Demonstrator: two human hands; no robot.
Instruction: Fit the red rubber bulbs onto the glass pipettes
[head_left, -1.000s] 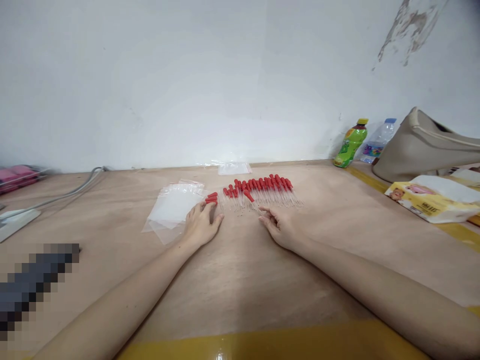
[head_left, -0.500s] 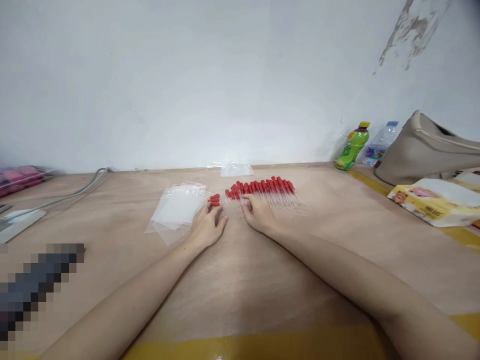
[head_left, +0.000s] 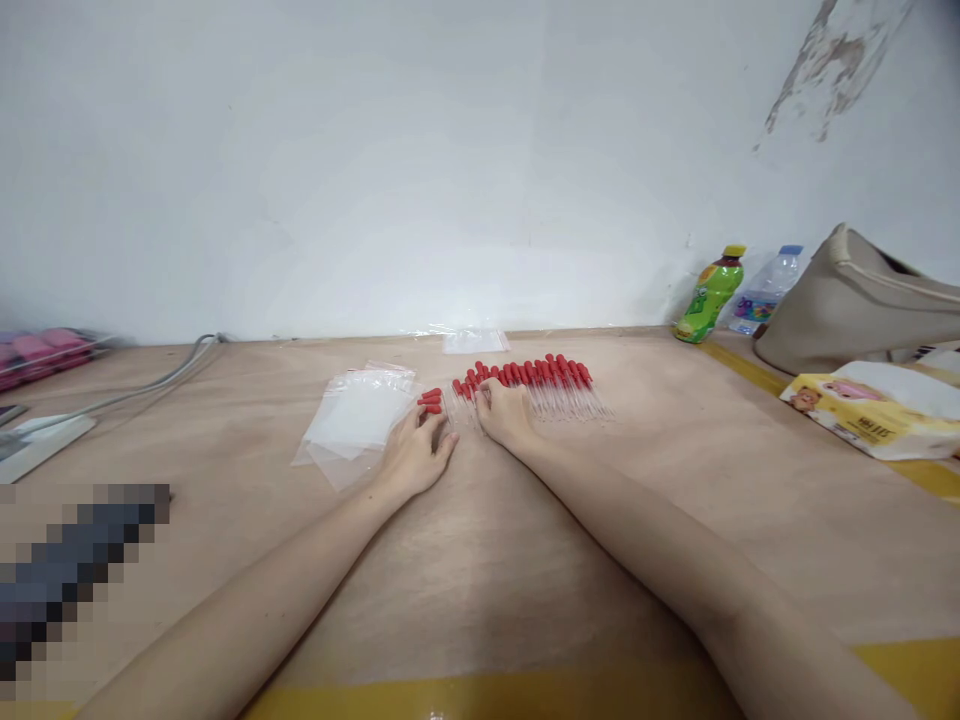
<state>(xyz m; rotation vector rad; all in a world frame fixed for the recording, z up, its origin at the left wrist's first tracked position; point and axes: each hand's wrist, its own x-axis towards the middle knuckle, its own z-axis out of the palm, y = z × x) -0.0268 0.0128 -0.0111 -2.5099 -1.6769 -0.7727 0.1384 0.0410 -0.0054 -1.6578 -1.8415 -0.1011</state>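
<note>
Several droppers with red bulbs [head_left: 536,372] and thin clear stems lie side by side on the table. My right hand [head_left: 506,412] is at the left part of this row, its fingers bent together over the stems; what they pinch is too small to make out. My left hand [head_left: 420,450] rests on the table with thumb and fingers apart, beside a few red-bulbed droppers [head_left: 430,400] at its fingertips. Clear zip bags [head_left: 356,410] lie stacked just left of my left hand, partly behind it.
Another clear bag [head_left: 475,342] lies by the wall. At right stand a green bottle [head_left: 709,298], a clear bottle [head_left: 765,290], a beige bag [head_left: 840,300] and a yellow tissue pack [head_left: 862,410]. At left are a cable [head_left: 161,380], pink items [head_left: 45,352] and a blurred dark object [head_left: 75,560].
My right hand has shifted slightly left and its fingers have drawn together over the droppers. My left hand has stayed nearly still.
</note>
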